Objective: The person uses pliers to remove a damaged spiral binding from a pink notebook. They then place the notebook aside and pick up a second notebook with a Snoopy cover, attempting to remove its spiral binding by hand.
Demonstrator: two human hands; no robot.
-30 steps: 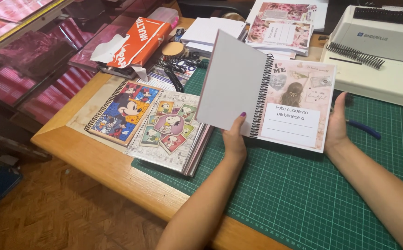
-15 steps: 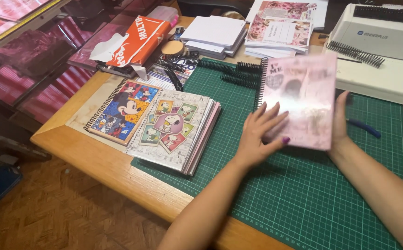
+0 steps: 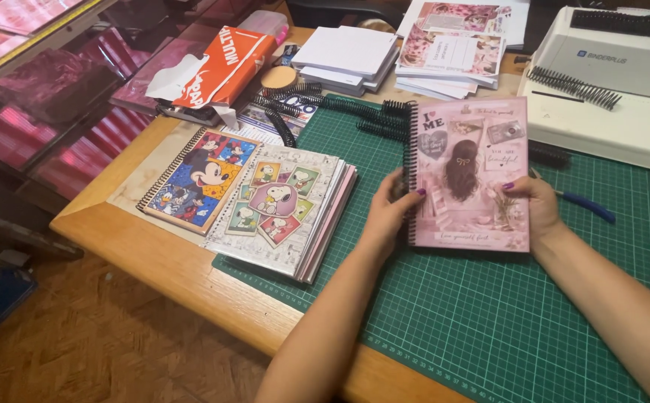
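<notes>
Pink notebook (image 3: 468, 177) now closed, upright

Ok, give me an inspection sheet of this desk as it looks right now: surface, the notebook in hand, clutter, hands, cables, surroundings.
Surface: green cutting mat on a wooden table.
Job's things: pink spiral notebook, closed, cover up, held over the mat.
Clutter: cartoon-cover notebooks stacked at the mat's left edge; loose black binding combs; white paper stacks; printed pink sheets; orange package; blue-handled tool.
Grippers: left hand grips the notebook's spiral edge; right hand grips its right edge.
Cables: nothing seen.
Surroundings: white binding machine at right rear; parquet floor; glass shelving at left.
</notes>
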